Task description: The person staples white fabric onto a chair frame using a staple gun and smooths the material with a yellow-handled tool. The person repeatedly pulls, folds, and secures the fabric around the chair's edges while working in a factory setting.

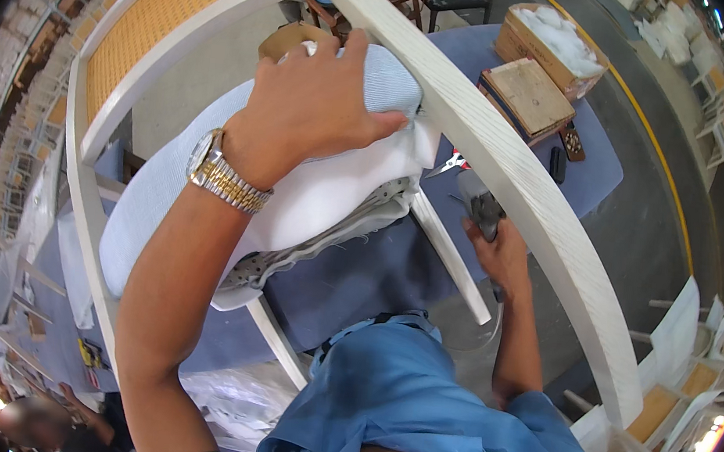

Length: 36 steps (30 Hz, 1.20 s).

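Note:
A chair with a whitewashed wooden frame (510, 158) and a woven cane back (169, 7) lies tipped in front of me. Its seat (148, 204) is covered in light blue fabric, with a white layer (321, 200) and a dotted, ragged-edged lining (364, 207) showing along the underside. My left hand (309, 101), with a watch on the wrist, rests on the seat, fingers spread and fingertips bent over its far edge. Beyond the curved rail, my right hand (500, 256) grips a grey-and-black power tool (481, 205) with a cord or hose; its exact kind is unclear.
Red-handled scissors (450, 163) lie on the blue-grey table (595, 173), near a carton of white stuffing (522, 50), a worn flat box (529, 102) and a small black object (557, 164). Another person (41, 423) is at lower left. More chairs (720, 131) stand around.

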Available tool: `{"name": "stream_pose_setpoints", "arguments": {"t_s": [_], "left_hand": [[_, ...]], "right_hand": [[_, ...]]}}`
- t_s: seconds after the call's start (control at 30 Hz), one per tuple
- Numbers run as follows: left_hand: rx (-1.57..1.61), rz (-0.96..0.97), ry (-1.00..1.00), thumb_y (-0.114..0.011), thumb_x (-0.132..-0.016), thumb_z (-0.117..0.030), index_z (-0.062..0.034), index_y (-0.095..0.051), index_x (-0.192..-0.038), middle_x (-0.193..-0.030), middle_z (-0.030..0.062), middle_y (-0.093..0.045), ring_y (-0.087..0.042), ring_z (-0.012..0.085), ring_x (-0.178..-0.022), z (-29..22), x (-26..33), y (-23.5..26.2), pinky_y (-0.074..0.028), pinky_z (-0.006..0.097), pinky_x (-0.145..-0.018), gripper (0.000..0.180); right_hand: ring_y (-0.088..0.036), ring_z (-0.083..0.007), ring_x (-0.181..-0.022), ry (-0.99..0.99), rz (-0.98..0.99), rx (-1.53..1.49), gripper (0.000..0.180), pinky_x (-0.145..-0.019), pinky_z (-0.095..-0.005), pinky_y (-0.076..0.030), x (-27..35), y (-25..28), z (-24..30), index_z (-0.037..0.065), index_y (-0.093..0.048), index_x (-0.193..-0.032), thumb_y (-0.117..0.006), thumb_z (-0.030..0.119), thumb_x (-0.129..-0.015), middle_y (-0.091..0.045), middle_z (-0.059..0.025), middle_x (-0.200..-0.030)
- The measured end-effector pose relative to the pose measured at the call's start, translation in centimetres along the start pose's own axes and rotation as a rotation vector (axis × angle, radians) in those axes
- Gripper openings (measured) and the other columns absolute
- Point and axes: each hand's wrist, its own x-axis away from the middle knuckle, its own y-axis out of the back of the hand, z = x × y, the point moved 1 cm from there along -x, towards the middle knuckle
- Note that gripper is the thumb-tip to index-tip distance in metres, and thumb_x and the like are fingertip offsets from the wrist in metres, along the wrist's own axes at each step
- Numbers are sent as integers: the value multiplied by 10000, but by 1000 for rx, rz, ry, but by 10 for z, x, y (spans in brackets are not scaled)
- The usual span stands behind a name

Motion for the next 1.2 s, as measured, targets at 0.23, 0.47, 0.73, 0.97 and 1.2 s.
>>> {"name": "stream_pose_setpoints", "arguments": {"t_s": [0.23,0.47,0.73,0.97,1.2], "left_hand": [[-72,-81,-33,-669,-821,-628,-86,-424,-1463,-1238,253,-628,-644,443,-1084,-4,2,-4,-504,574,-886,876],[-78,-20,-25,-731,-819,-518,-60,-362,-1493,-1262,264,-593,-618,448,-1122,-8,0,1,-494,598,-883,895],[-93,57,2,-768,-800,-467,24,-334,-1499,-1317,273,-554,-590,444,-1174,-13,0,7,-488,596,-885,958],[-103,51,-15,-771,-800,-423,9,-321,-1506,-1327,270,-551,-602,447,-1143,-13,3,5,-492,588,-877,942],[-141,40,-41,-806,-759,-285,-29,-257,-1535,-1382,257,-521,-592,453,-1158,-13,4,3,-498,592,-886,984]], "right_hand": [[-633,-380,-1106,445,-185,-534,605,-958,-407,-497,42,-25,74,-6,-595,-1268,-810,150,-724,-612,-224,-1211],[-685,-350,-1048,524,-390,-485,700,-900,-385,-541,10,-42,94,-51,-558,-1305,-806,36,-657,-646,-221,-1201],[-731,-255,-897,419,-406,-554,314,-809,-346,-566,-4,-51,94,-2,-691,-1124,-763,53,-823,-739,-146,-1005],[-713,-267,-974,442,-354,-543,465,-874,-352,-554,-2,-41,100,-32,-617,-1218,-764,67,-788,-712,-168,-1084],[-709,-254,-920,453,-237,-748,461,-852,-328,-547,0,-42,109,-41,-603,-1201,-761,64,-781,-702,-148,-1031]]}}
